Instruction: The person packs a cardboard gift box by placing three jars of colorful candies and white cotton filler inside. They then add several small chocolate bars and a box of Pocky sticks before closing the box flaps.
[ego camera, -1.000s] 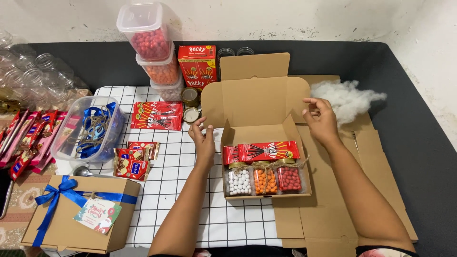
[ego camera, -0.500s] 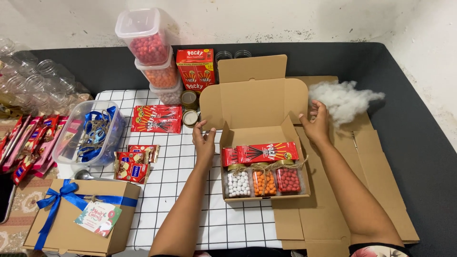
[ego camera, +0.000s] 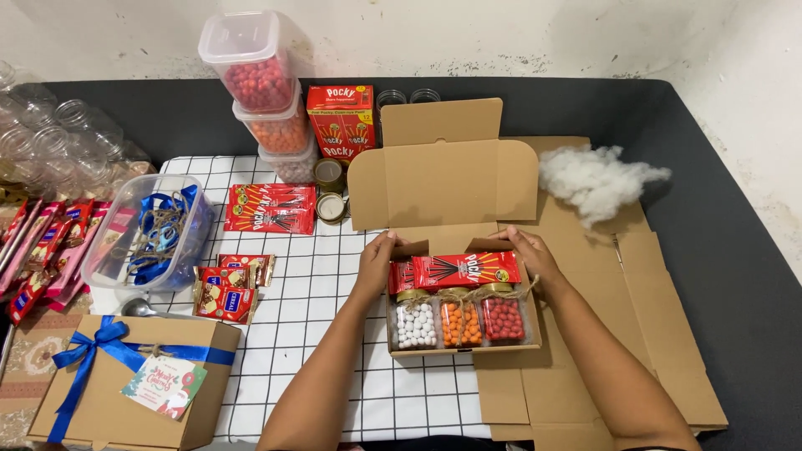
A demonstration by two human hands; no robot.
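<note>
the left hand (ego camera: 376, 260) and right hand (ego camera: 528, 255) curl their fingers over the open cardboard box's (ego camera: 464, 349) back corners, flanking the red snack pack (ego camera: 465, 269) inside.

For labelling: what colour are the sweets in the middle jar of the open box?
Orange, in the middle jar; clearest in the head view.

Home gift-packing corner: a checked cloth (ego camera: 334, 334) on dark flooring against a scuffed white wall; left of it, a ribboned box (ego camera: 125, 392); behind, stacked candy tubs (ego camera: 267, 100).
</note>
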